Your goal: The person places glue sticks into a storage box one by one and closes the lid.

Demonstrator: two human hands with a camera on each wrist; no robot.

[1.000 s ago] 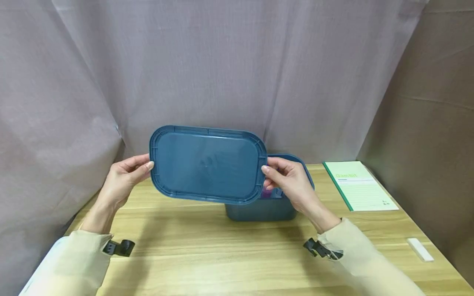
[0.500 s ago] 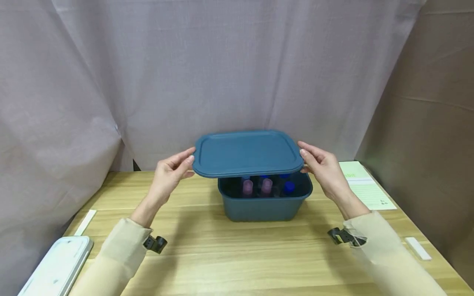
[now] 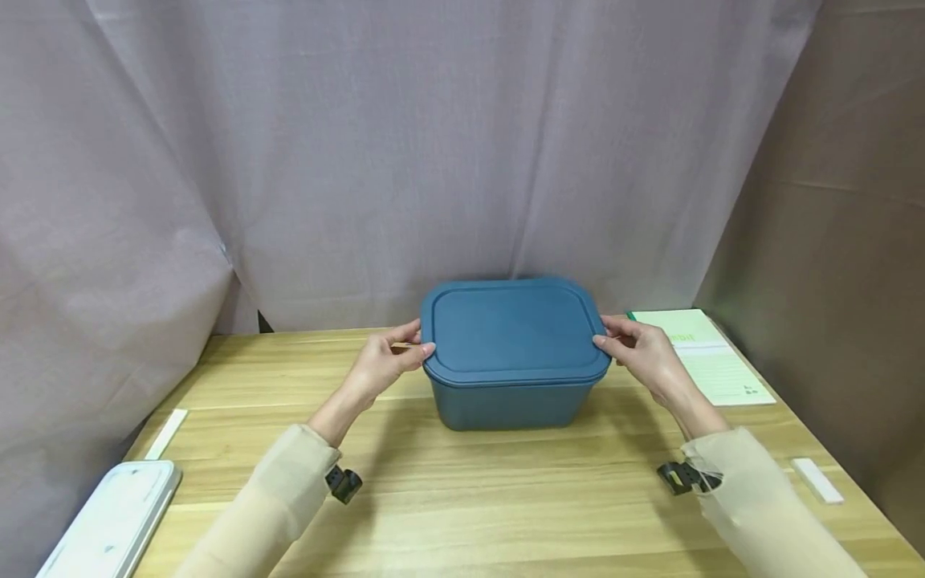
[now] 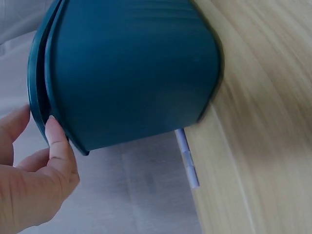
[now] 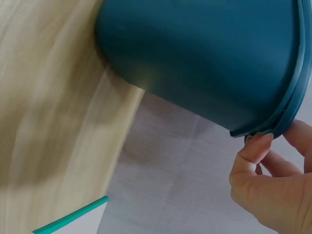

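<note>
We start with the long light wooden table, where the deep teal plastic rectangular box stands toward the far middle, and the flat teal plastic lid with rounded corners lies on its rim. We judge the step in hand to be seating the lid on the box: it looks level from the head view, yet whether it is pressed fully home we cannot tell. Our left hand pinches the lid's left edge, thumb on top and fingers curled under the lip; our right hand does the same at the right edge. The next move, as we judge it, calls for even downward pressure along both short edges so that the rim closes all round without the box sliding on the table. The head view alone shows the pale green ruled notebook just right of the box, the white flat tray at the near left corner and the small white block at the right. The left wrist view shows what the head view hides: the lid overhanging the box wall with a fingertip at the lip, and the right wrist view shows the same lip above curled fingers.
</note>
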